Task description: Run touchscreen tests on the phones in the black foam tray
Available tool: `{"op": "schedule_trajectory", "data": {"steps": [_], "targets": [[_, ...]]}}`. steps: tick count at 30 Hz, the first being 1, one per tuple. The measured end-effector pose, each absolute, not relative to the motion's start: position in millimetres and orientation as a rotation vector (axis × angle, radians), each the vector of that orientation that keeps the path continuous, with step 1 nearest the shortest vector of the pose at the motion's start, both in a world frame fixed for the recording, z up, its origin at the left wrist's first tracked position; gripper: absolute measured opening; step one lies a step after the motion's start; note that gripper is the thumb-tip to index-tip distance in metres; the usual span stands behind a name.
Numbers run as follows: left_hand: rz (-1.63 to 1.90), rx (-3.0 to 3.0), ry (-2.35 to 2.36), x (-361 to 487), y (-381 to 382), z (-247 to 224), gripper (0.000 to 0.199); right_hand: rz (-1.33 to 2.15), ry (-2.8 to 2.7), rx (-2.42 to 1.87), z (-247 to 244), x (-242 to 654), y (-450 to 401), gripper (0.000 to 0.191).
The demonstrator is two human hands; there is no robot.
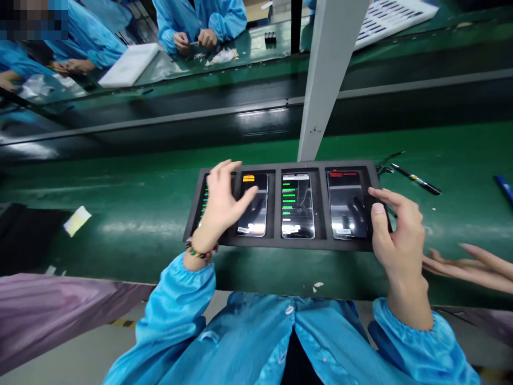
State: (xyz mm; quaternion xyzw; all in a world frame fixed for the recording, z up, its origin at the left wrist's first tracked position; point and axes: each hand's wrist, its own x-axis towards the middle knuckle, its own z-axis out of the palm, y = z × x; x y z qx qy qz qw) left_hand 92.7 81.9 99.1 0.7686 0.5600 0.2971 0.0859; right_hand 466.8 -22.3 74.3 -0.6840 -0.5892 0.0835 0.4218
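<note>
A long black tray [232, 243] with several compartments lies on the green bench, a phone in each. The leftmost phone [205, 200] is mostly covered by my left hand [222, 200], which hovers over that end with fingers spread and nothing held. Beside it, one phone [260, 206] shows orange blocks at the top of its screen. Another phone [297, 206] shows green lines. Red text tops the rightmost phone [347, 206]. My right hand [396, 230] is at the tray's right end, index finger and thumb apart at its edge.
A grey post [324, 80] rises behind the tray. To the right lie a black pen [417, 179], dark cables [387, 163] and a blue pen [504, 190]. Another person's hand [473, 264] reaches in at the right. A yellowish paper [77, 221] lies left. Co-workers sit across the line.
</note>
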Motion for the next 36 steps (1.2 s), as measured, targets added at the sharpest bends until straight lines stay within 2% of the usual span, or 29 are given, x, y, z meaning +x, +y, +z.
{"op": "schedule_trajectory", "data": {"steps": [4,6,11,14,18,22,24,27,31,33,36], "targets": [[0.965,2.148,1.946,29.8,57.1,99.9,0.046,0.284,-1.574,-1.671,75.7,477.4,-26.1,0.041],[0.955,2.086,2.0,6.5,46.0,94.4,0.042,0.275,-1.631,-1.659,79.0,475.5,-24.5,0.041],[0.877,1.828,2.035,-14.3,33.8,75.6,0.059,0.224,-1.734,-1.62,98.0,457.0,-23.4,0.04],[0.865,1.758,1.984,-11.5,33.9,70.4,0.062,0.262,-1.789,-1.496,105.2,436.6,-30.4,0.038],[0.988,1.647,1.9,-12.3,34.9,68.5,0.065,0.442,-1.942,-1.114,99.7,392.9,-42.1,0.037],[1.083,1.492,1.854,-20.0,32.7,65.6,0.068,0.642,-2.025,-0.662,89.0,348.4,-51.9,0.028],[1.108,1.503,1.794,-16.6,28.0,65.4,0.066,0.774,-2.063,-0.509,83.2,335.0,-56.1,0.02],[1.015,1.637,1.596,10.0,15.0,69.4,0.074,0.976,-2.185,-0.54,70.7,326.4,-61.0,0.015],[0.74,1.825,1.024,73.5,-3.5,80.6,0.08,0.998,-2.265,-0.645,50.0,320.0,-64.7,0.017],[0.658,1.836,0.759,96.9,-6.6,86.9,0.075,0.957,-2.239,-0.668,44.4,318.3,-66.1,0.015],[0.767,1.9,0.908,97.7,-2.5,93.2,0.05,0.938,-2.222,-0.672,46.8,329.2,-66.4,0.02]]}}
